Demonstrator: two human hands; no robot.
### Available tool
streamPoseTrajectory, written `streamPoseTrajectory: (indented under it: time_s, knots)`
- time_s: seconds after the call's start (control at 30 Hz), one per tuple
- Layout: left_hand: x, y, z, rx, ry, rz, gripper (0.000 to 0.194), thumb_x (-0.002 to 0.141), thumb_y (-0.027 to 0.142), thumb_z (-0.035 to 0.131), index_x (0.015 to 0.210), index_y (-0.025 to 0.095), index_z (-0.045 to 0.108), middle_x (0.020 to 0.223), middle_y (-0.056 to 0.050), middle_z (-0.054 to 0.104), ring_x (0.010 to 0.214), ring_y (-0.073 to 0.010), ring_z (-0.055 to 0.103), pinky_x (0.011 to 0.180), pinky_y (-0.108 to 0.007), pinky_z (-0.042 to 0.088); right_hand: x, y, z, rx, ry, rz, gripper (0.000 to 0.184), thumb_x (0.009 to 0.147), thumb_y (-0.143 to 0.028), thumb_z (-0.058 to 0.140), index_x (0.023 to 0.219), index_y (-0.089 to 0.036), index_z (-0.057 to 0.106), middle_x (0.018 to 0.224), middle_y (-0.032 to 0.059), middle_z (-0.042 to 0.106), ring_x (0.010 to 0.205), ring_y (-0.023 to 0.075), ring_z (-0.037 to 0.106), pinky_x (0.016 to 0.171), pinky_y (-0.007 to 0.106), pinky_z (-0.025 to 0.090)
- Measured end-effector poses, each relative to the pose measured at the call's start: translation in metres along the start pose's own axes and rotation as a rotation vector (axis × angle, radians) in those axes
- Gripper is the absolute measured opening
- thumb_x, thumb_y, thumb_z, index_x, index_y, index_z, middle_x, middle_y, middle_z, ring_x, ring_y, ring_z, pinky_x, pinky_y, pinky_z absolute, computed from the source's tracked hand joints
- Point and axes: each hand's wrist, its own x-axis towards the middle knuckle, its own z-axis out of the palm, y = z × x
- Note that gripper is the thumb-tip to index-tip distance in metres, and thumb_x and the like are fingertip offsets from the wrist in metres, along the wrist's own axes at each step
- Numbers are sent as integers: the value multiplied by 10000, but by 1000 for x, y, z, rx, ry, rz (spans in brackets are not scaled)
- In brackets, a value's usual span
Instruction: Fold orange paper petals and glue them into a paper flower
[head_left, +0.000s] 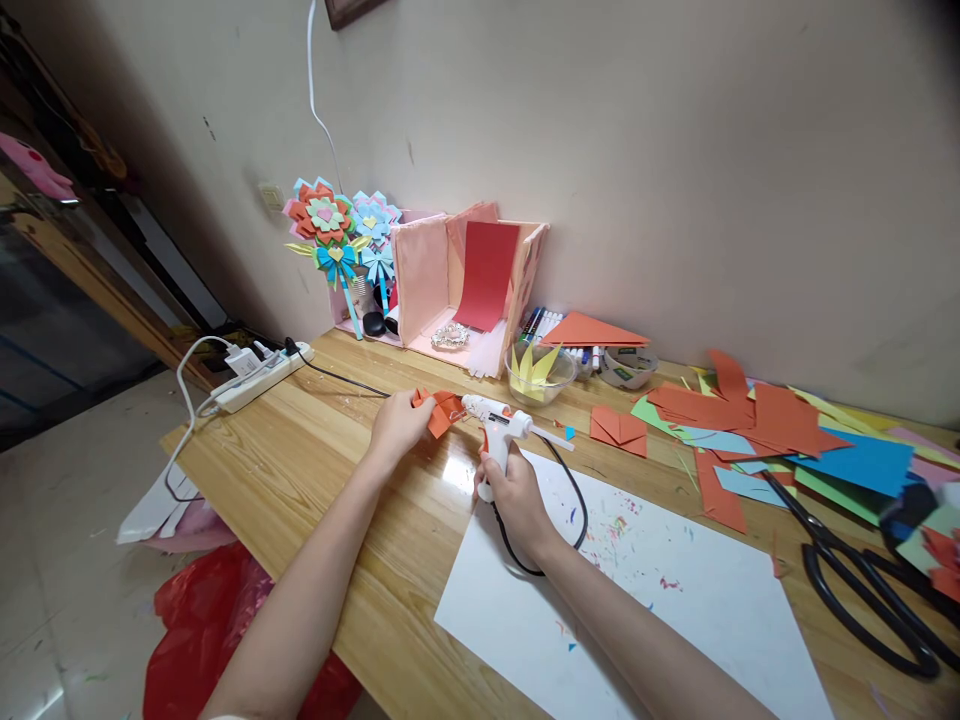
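My right hand (516,497) is wrapped round the handle of a white hot glue gun (498,424), with a glue stick (553,437) poking out of its back end. The gun's nozzle points left, right at a folded orange paper piece (441,411). That piece is pinched in my left hand (401,425); whether the nozzle touches it I cannot tell. A black cord (583,510) loops down from the gun over a white sheet (675,610). Another folded orange paper (619,430) lies on the wooden table to the right.
Black scissors (855,570) and piled coloured paper (750,420) lie to the right. A clear bowl (562,375) holds yellow paper pieces. Behind stand a pink box (424,275) and paper flowers (324,215). A power strip (262,378) sits at the left table edge.
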Motion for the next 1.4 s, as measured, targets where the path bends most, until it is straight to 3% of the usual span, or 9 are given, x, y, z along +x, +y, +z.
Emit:
streamPoseTrajectory:
  time_s: [0.73,1.4]
  knots:
    - [2,-4,0,-23,0,8,284,728,377,412,509,196,406,506,10,494,509,-129,430,475,-236,245,-1,-3,-1,-19,16,-13,283,839,-421,417,731,-178,512,625,24,580,574,154,537,554,248,418]
    - [4,-5,-5,-39,74,-23,301,722,393,410,497,199,361,498,24,426,507,-125,389,480,-234,243,-1,-3,-1,-22,4,2,246,838,-384,422,716,-184,496,626,9,569,583,156,534,579,258,406]
